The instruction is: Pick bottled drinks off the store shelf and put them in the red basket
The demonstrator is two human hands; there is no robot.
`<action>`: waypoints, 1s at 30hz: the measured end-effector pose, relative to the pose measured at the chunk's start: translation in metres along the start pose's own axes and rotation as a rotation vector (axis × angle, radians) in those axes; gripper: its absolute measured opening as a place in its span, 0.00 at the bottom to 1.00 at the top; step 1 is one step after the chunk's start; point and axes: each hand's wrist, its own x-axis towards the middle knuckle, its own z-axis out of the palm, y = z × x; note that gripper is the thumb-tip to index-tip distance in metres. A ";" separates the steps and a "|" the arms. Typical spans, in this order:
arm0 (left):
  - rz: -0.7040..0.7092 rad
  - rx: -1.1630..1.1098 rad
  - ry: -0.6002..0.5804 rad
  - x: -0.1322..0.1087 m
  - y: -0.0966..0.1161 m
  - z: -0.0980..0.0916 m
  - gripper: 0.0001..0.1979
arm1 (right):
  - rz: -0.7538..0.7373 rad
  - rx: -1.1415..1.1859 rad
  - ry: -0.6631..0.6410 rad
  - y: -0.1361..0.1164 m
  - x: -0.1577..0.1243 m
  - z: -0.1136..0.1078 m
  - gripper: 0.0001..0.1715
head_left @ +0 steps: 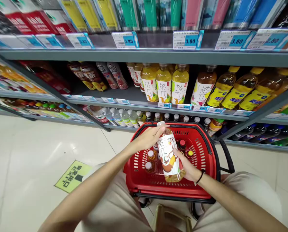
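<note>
A tilted tea bottle (169, 153) with a white cap and an illustrated white label is between my hands, above a red shopping basket (145, 181). My left hand (150, 138) is at its neck, just below the cap, with the fingers laid across it. Lower down, my right hand (186, 166) grips the side of the bottle near its base. Inside the basket stand several bottles, among them white-capped ones (150, 165) on the left, a red-capped one (182, 144) and a yellow-capped one (189, 154). The held bottle hides part of the basket's contents.
Ahead, the middle shelf holds tea bottles (163, 83) and yellow-labelled bottles (224, 88). More bottles (124, 117) line the bottom shelf, behind the basket. Cartons (126, 14) stand above. The basket's black handle (227, 158) sticks out right. A yellow-green floor sign (72, 175) lies left.
</note>
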 end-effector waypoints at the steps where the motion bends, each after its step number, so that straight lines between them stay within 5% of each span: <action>1: 0.017 -0.009 -0.003 -0.002 -0.001 -0.001 0.29 | 0.017 0.000 -0.005 0.000 -0.001 -0.001 0.39; 5: 0.039 -0.117 0.020 -0.008 -0.002 -0.001 0.27 | 0.083 -0.016 -0.026 -0.011 -0.002 0.000 0.45; 12: 0.242 -0.141 0.253 -0.021 0.003 -0.001 0.28 | 0.099 -0.084 -0.095 -0.018 0.001 0.001 0.50; 30: 0.556 -0.179 0.403 -0.029 0.010 0.009 0.35 | 0.118 -0.318 -0.180 -0.019 -0.016 -0.005 0.56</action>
